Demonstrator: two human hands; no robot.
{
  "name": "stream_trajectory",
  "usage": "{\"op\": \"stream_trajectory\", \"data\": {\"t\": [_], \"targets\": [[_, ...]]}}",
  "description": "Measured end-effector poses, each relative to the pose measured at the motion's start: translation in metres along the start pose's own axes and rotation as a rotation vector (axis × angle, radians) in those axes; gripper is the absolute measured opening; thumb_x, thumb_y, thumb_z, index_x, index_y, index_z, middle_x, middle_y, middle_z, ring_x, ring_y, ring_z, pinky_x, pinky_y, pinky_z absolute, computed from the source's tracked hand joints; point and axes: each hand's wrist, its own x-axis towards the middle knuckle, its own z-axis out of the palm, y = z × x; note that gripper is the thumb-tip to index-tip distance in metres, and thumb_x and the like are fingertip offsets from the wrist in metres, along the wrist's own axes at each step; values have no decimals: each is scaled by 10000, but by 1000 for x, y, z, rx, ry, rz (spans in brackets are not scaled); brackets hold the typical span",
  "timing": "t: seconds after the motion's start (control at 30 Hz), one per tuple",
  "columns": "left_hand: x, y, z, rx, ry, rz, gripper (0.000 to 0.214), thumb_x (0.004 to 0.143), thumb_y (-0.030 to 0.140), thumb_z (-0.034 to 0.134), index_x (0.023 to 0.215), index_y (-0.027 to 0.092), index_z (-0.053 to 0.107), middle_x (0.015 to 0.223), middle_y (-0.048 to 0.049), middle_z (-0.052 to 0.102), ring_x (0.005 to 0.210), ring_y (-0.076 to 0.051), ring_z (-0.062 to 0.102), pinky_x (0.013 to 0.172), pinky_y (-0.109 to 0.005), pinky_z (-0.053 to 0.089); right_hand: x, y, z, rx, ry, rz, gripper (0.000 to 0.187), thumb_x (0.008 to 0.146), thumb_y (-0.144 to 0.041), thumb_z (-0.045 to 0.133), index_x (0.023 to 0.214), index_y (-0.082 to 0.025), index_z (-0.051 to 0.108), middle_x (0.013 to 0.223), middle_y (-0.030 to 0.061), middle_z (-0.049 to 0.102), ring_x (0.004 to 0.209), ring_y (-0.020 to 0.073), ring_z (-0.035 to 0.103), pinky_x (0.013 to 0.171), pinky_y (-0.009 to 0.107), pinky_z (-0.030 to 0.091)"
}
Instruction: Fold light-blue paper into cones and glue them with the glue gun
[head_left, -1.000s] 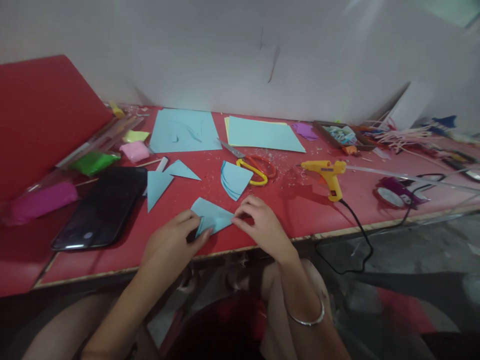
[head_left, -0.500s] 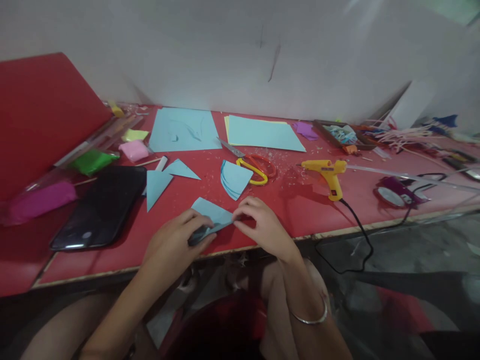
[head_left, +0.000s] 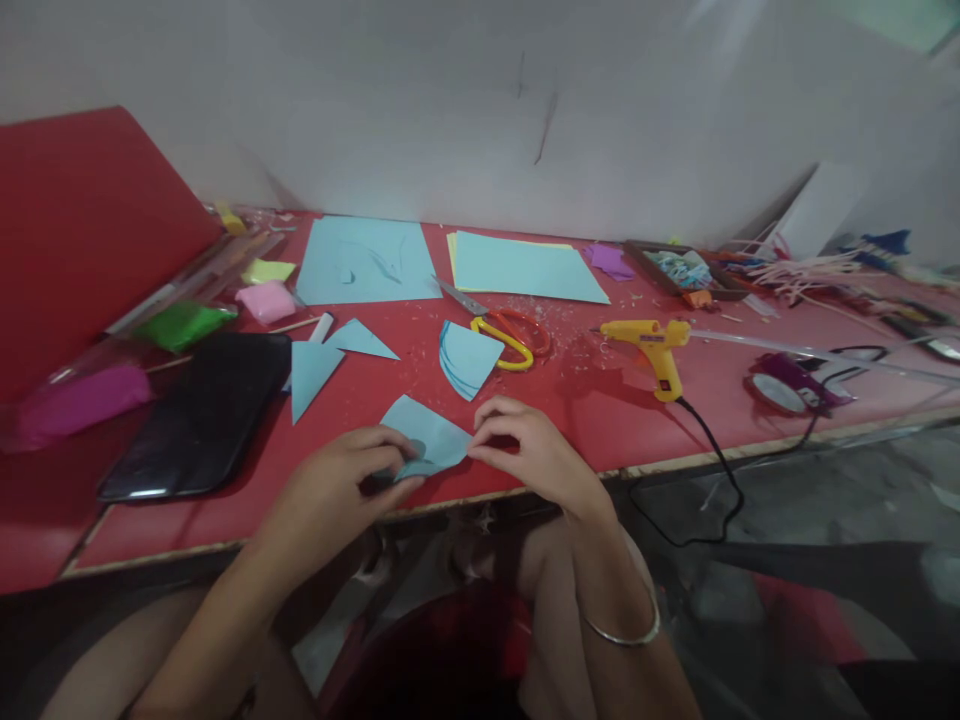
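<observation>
Near the table's front edge lies a light blue piece of paper (head_left: 431,437), its near edge slightly curled. My left hand (head_left: 367,468) pinches its left side between thumb and fingers. At its right corner, my right hand (head_left: 521,448) has thumb and forefinger closed on the paper. Just beyond it rests a blue fan-shaped paper piece (head_left: 471,358) with dark curved lines along one side. Scissors (head_left: 506,340) with yellow and orange handles lie behind that. Two blue paper triangles (head_left: 313,372) sit to the left.
A black phone (head_left: 202,415) and clay packets (head_left: 187,325) are at left. Blue sheets (head_left: 367,262) and a paper stack (head_left: 529,270) lie against the wall. A yellow glue gun (head_left: 651,350), a tape roll (head_left: 780,393) and a tray of scraps (head_left: 686,270) stand at right.
The near edge of the blue paper, folded up before, now lies more opened out. My left hand has shifted slightly left; my right hand stays at the right corner.
</observation>
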Motion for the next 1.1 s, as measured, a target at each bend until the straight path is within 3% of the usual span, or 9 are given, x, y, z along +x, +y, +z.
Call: {"op": "stream_trajectory", "data": {"t": [0.17, 0.33, 0.5, 0.8, 1.1], "targets": [[0, -4, -8, -55, -63, 31, 334, 756, 401, 531, 500, 188, 499, 955, -25, 659, 782, -148, 607, 647, -217, 459, 1, -1, 2, -44, -7, -8, 88, 793, -197, 570, 713, -170, 595, 838, 15, 524, 796, 117, 519, 740, 245, 411], [1, -3, -4, 12, 20, -13, 317, 790, 367, 451, 541, 178, 506, 881, -35, 629, 637, -106, 567, 561, -198, 422, 3, -6, 7, -162, 28, 18, 87, 809, -181, 525, 790, -188, 609, 843, 21, 533, 816, 134, 508, 746, 263, 398], [2, 0, 2, 83, 92, -65, 294, 787, 365, 414, 568, 178, 475, 804, -28, 589, 606, -106, 543, 527, -205, 390, 4, -7, 12, -176, 69, 52, 71, 787, -180, 530, 727, -179, 569, 788, 7, 514, 767, 127, 502, 704, 259, 389], [3, 4, 0, 145, 79, -133, 225, 778, 345, 380, 622, 194, 439, 690, -2, 522, 566, -119, 510, 526, -231, 365, 4, -6, 13, -159, 92, 102, 105, 786, -192, 547, 686, -173, 523, 763, 6, 504, 732, 125, 485, 671, 255, 381], [6, 6, -2, 88, 84, -80, 234, 775, 310, 391, 571, 195, 392, 672, 2, 506, 590, -115, 496, 555, -228, 385, 3, -5, 9, -106, 54, 116, 79, 771, -107, 510, 726, -168, 529, 794, 8, 498, 756, 117, 486, 692, 241, 392]]}}
